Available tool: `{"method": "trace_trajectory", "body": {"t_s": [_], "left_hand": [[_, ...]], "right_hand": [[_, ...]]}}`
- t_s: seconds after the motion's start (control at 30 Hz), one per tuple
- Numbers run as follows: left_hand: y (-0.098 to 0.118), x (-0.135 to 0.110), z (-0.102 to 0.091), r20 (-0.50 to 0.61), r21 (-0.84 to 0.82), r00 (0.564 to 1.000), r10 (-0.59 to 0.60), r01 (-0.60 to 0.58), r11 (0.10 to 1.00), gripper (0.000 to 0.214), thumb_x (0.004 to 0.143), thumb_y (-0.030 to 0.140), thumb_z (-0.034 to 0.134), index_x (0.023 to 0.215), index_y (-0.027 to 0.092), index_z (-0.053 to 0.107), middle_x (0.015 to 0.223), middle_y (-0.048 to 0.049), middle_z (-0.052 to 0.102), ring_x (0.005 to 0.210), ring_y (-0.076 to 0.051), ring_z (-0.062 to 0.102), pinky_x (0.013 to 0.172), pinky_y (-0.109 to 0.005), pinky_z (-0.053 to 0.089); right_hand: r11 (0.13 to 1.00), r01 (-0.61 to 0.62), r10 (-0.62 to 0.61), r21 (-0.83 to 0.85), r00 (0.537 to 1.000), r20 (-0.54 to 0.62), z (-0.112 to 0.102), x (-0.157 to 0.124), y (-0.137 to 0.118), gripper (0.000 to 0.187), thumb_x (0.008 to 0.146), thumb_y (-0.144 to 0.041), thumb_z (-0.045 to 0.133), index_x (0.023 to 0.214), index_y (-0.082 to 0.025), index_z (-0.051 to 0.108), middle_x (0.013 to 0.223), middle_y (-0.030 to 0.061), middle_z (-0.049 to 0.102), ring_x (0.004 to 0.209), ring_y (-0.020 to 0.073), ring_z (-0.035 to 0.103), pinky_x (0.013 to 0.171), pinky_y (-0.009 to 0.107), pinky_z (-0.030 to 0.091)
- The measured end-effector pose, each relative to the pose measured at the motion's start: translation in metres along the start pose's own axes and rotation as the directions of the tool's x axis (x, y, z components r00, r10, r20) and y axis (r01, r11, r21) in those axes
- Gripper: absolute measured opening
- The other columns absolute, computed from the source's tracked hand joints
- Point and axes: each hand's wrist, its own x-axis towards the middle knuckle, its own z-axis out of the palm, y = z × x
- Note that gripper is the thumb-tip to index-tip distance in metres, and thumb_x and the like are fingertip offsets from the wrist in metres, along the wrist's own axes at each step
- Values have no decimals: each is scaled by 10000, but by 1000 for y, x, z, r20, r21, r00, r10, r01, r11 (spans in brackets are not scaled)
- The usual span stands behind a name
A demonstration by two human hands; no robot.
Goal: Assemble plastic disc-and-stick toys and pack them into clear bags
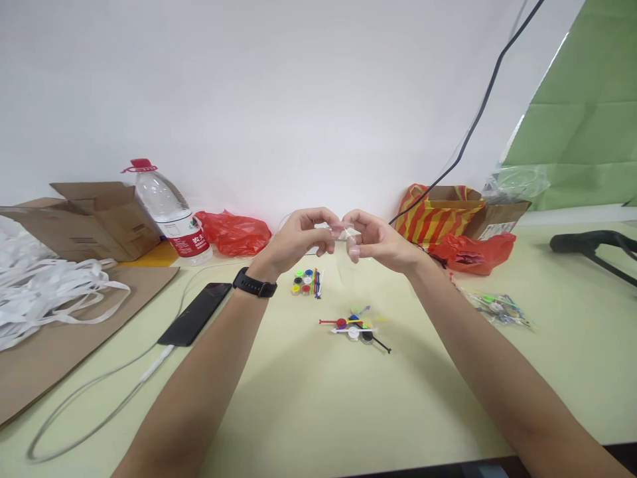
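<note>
My left hand (306, 238) and my right hand (374, 240) are raised close together above the table. Between them, their fingers pinch the top of a clear plastic bag (344, 232), whose see-through lower part hangs down and is hard to make out. Below lies a loose pile of coloured spinner arrows (354, 326) on round clear bases, in red, white, yellow, blue and black. Behind and left of that pile are coloured round discs (302, 281) set in rows, beside several thin coloured arrows (317, 284) lying side by side.
A phone (196, 313) with a white cable lies left, near a water bottle (174, 212), a cardboard box (99, 219) and white straps (60, 292). Right are bagged coloured parts (497, 309), a red plastic bag (478, 252), a striped bag (432, 216) and a black handle (592, 242).
</note>
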Motion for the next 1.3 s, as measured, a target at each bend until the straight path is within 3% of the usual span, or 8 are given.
{"method": "trace_trajectory", "body": {"t_s": [0.23, 0.53, 0.67, 0.77, 0.9, 1.07, 1.2, 1.3], "left_hand": [[-2, -1, 3, 111, -43, 994, 10, -5, 999, 107, 849, 247, 789, 917, 176, 745, 739, -26, 688, 671, -123, 661, 557, -224, 468], [-1, -2, 9, 82, 4, 997, -8, 8, 1000, 229, 858, 370, 816, 938, 191, 697, 667, 17, 635, 555, -79, 582, 454, -192, 348], [0, -2, 9, 104, -14, 994, -34, 36, 999, 231, 879, 385, 792, 923, 190, 676, 617, 26, 584, 549, -80, 542, 456, -195, 320], [2, -3, 5, 117, -39, 992, -50, 55, 998, 228, 887, 382, 779, 928, 193, 658, 677, 7, 617, 565, -83, 545, 460, -203, 313], [4, -4, -1, 140, -87, 988, -62, 74, 993, 233, 893, 389, 763, 921, 201, 630, 804, -23, 681, 548, -74, 528, 456, -221, 311], [2, -6, -3, 208, -73, 970, -122, 140, 988, 256, 880, 421, 768, 914, 212, 623, 821, -26, 678, 543, -80, 544, 441, -229, 307], [-1, -6, -1, 230, -57, 964, -132, 149, 987, 245, 892, 418, 756, 932, 208, 635, 758, -13, 643, 575, -100, 547, 478, -239, 348], [-6, -5, -3, 217, -67, 969, -121, 139, 988, 233, 899, 402, 754, 941, 197, 651, 722, 1, 604, 603, -103, 545, 540, -245, 403]], "right_hand": [[1000, 12, -12, -10, 1000, -5, 2, -3, -2, 329, 782, -251, 881, 997, -205, 637, 855, -15, 632, 703, 116, 580, 622, 243, 482], [998, 23, -26, 63, 999, 37, -1, -8, 2, 286, 850, -378, 827, 1025, -194, 696, 829, -11, 609, 663, 108, 523, 632, 246, 436], [998, 43, -46, 44, 997, 67, -2, -10, 3, 259, 844, -403, 826, 892, -191, 686, 719, -29, 558, 638, 113, 478, 627, 247, 409], [999, 19, -22, 35, 997, 75, 0, -11, -1, 269, 839, -399, 820, 802, -187, 658, 752, -13, 557, 649, 115, 468, 611, 246, 399], [994, -69, 65, 90, 997, 37, 3, -13, -9, 249, 901, -423, 739, 892, -193, 645, 917, 33, 658, 567, 92, 458, 520, 243, 380], [979, -171, 144, 114, 966, 214, 0, -18, -10, 320, 940, -494, 674, 1074, -211, 610, 838, 35, 729, 369, 47, 328, 362, 217, 235], [979, -194, 161, 62, 922, 352, -8, -21, -3, 456, 844, -532, 772, 1082, -162, 653, 728, 8, 684, 372, 50, 400, 374, 209, 312], [982, -188, 187, -25, 932, 310, -13, -21, -1, 384, 828, -501, 812, 914, -157, 662, 788, 25, 690, 439, 54, 478, 440, 211, 384]]}}
